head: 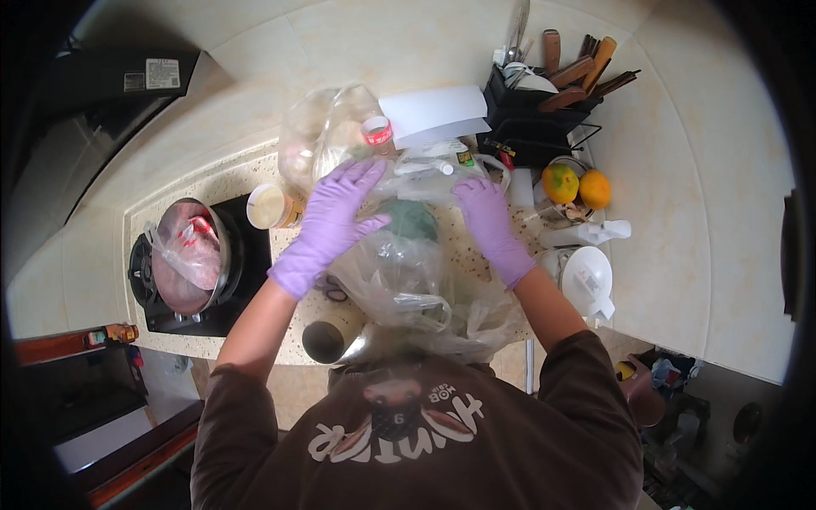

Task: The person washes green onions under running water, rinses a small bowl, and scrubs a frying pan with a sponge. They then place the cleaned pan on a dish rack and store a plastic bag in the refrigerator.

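Note:
Both my hands wear purple gloves and reach over a speckled countertop (462, 255). My left hand (341, 207) is spread, thumb apart from the fingers, beside a clear plastic bag with a white cap (444, 167) on or near it. At the right end of that plastic bag (417, 185) my right hand (486, 213) has its fingers bent; whether they grip the film is hidden. Between my forearms sits another clear plastic bag (401, 280), with something green (411, 220) showing at its far end. More crumpled plastic (484, 325) lies at the counter's near edge.
Left, a pan (169, 280) on the stove holds a bagged pink item (201, 255). A paper tub (274, 207) and metal cylinder (331, 335) stand nearby. Right are a black knife rack (523, 127), orange fruit (595, 189) and a white-lidded jug (583, 280). White paper (437, 111) lies behind.

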`<state>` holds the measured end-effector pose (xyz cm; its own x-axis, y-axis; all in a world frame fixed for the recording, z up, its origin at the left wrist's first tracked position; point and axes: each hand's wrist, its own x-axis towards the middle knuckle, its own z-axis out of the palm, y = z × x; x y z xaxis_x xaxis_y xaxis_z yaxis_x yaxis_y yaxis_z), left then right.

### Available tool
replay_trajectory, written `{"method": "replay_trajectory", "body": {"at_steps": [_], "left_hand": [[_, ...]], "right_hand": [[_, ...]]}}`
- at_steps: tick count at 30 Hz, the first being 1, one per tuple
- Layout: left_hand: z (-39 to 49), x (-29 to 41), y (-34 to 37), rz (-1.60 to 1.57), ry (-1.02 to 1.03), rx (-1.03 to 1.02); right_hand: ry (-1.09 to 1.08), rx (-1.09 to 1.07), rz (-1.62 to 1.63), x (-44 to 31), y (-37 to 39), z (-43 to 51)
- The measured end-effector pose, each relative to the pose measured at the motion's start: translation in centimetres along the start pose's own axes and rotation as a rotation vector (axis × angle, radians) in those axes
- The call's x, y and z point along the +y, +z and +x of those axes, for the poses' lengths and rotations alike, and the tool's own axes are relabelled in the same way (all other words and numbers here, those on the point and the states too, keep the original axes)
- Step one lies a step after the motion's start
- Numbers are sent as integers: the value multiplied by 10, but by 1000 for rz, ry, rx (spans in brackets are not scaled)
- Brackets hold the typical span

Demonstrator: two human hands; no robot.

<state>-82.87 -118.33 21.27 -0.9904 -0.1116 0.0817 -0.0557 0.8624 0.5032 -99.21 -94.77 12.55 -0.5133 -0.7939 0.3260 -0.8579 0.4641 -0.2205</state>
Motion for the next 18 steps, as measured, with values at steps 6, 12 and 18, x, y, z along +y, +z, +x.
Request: {"method": "replay_trajectory", "body": {"at_steps": [6,12,18], "left_hand": [[83,3,86,553,107,-15],[100,-7,113,718,219,-82],[109,-11,94,576,120,80]], "right_hand": [[128,-77,21,-14,-11,-9],[235,-51,162,-26,-31,-18],[402,184,285,-34,-67,-22]]}}
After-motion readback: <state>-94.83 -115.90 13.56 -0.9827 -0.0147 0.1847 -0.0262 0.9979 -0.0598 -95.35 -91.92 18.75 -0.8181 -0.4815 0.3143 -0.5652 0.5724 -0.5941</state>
